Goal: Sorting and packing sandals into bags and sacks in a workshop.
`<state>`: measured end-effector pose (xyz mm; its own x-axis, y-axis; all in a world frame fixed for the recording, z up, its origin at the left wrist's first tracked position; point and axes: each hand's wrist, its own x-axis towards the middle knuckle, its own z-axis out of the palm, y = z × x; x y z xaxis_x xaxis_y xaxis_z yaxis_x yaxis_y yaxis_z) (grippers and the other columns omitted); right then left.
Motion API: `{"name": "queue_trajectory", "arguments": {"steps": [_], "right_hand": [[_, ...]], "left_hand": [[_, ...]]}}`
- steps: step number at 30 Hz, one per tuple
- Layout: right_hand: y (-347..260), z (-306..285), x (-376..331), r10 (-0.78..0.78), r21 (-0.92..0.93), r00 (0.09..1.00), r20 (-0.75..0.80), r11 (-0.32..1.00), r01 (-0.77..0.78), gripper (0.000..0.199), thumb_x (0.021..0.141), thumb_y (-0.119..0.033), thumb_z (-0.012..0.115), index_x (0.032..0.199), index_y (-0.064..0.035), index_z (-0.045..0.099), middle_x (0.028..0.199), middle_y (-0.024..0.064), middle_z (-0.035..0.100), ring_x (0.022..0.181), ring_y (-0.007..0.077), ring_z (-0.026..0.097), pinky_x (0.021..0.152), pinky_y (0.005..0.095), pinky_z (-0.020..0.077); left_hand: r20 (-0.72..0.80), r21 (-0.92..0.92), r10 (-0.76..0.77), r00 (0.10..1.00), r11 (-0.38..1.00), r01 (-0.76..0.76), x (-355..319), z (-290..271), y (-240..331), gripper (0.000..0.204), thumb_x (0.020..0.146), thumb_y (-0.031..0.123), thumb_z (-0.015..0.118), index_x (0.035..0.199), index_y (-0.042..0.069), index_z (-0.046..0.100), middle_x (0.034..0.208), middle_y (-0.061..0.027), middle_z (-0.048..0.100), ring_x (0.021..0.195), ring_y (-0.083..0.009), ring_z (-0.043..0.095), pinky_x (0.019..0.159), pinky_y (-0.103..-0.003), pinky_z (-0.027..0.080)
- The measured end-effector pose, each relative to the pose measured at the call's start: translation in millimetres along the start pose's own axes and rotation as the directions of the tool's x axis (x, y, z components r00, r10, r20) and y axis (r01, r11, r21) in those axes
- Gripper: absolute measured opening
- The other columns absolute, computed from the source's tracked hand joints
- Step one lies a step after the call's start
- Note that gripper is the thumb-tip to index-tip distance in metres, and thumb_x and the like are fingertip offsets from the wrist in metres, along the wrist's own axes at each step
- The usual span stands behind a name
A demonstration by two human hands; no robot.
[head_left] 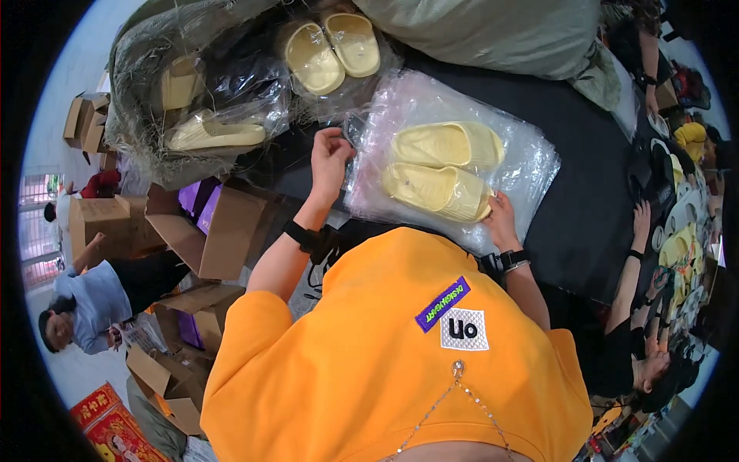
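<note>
Two pale yellow foam slides (443, 173) lay side by side inside a clear plastic bag (531, 165) on the black table (585, 200), and everything turned on how that bag sat between the person's hands. Largest first: the table ran away to the right with bare dark surface beyond the bag, while its far edge was crowded by a big grey-green sack (493, 31) and a heap of other bagged slides (331, 50) in crinkled plastic. Open cardboard boxes (223, 231) stood just off the table's left edge, below the left forearm. The bag lay flat, its long side running left to right, and the slides inside lay the same way, one beyond the other. The right hand (500, 219) rested at the bag's near edge, fingers bent and touching the plastic just beside the nearer slide, so it was the closer hand to the pair. The left hand (331, 158) was raised at the bag's left end, fingertips pinched together on the plastic there, it seemed, though I could not tell exactly what lay between them. Room to move was mostly rightward and toward the person; the left and far sides were hemmed in. Another person's hand (640, 219) rested well apart, on the table's right edge.
</note>
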<state>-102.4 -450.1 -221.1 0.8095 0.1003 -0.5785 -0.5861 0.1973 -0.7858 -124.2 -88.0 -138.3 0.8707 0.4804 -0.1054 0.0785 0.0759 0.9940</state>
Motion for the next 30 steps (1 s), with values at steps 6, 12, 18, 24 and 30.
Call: {"name": "queue_trajectory", "arguments": {"steps": [6, 12, 18, 24, 30], "right_hand": [[-23.0, 24.3, -15.4, 0.109, -0.017, 0.994, 0.024, 0.994, -0.108, 0.034, 0.089, -0.015, 0.048, 0.119, -0.0025, 0.037, 0.103, 0.0110, 0.052, 0.088, 0.0194, 0.057, 0.070, 0.0314, 0.0500], [-8.0, 14.5, -7.4, -0.014, -0.052, 0.998, 0.054, 0.999, 0.017, 0.037, 0.088, -0.011, 0.048, 0.123, -0.0038, 0.036, 0.106, 0.0120, 0.052, 0.093, 0.0198, 0.056, 0.075, 0.0322, 0.0490], [-9.3, 6.7, -8.2, -0.029, -0.012, 0.999, -0.021, 1.000, 0.029, 0.030, 0.089, -0.011, 0.047, 0.117, -0.0041, 0.040, 0.102, 0.0095, 0.054, 0.091, 0.0173, 0.056, 0.071, 0.0303, 0.0496], [-17.4, -0.7, -18.4, 0.061, 0.033, 0.997, 0.057, 0.997, -0.063, 0.029, 0.088, -0.013, 0.047, 0.115, -0.0036, 0.043, 0.103, 0.0087, 0.054, 0.089, 0.0177, 0.057, 0.069, 0.0300, 0.0502], [-20.4, -2.5, -17.1, 0.070, -0.095, 0.995, 0.068, 0.993, -0.063, 0.023, 0.088, -0.016, 0.049, 0.108, -0.0041, 0.049, 0.097, 0.0042, 0.056, 0.085, 0.0139, 0.058, 0.070, 0.0274, 0.0493]], "left_hand": [[0.091, 0.108, -0.137, 0.986, 0.986, 0.127, -20.0, 18.7, 4.8, 0.065, 0.077, 0.018, 0.064, 0.123, 0.001, 0.022, 0.094, -0.0095, 0.055, 0.086, -0.0129, 0.051, 0.074, -0.027, 0.041], [-0.028, -0.117, -0.022, 0.999, 0.993, 0.018, -3.8, -0.5, 9.2, 0.038, 0.074, -0.004, 0.055, 0.111, -0.002, 0.044, 0.082, -0.0064, 0.059, 0.073, -0.0131, 0.057, 0.069, -0.024, 0.045], [0.464, -0.082, -0.115, 0.878, 0.982, 0.172, -11.4, -43.5, 44.5, 0.025, 0.085, 0.018, 0.053, 0.102, 0.000, 0.053, 0.080, -0.0079, 0.061, 0.077, -0.0153, 0.060, 0.072, -0.027, 0.046], [0.751, -0.070, -0.438, 0.494, 0.691, 0.719, -5.5, -29.7, 40.7, 0.044, 0.090, 0.028, 0.042, 0.125, 0.002, 0.037, 0.084, -0.0130, 0.062, 0.058, -0.0164, 0.058, 0.056, -0.027, 0.047], [0.855, 0.254, -0.008, 0.518, 0.878, -0.406, 4.4, 31.6, -7.3, 0.042, 0.073, 0.010, 0.055, 0.115, 0.011, 0.052, 0.099, -0.0103, 0.057, 0.074, -0.0189, 0.054, 0.062, -0.025, 0.043]]}}
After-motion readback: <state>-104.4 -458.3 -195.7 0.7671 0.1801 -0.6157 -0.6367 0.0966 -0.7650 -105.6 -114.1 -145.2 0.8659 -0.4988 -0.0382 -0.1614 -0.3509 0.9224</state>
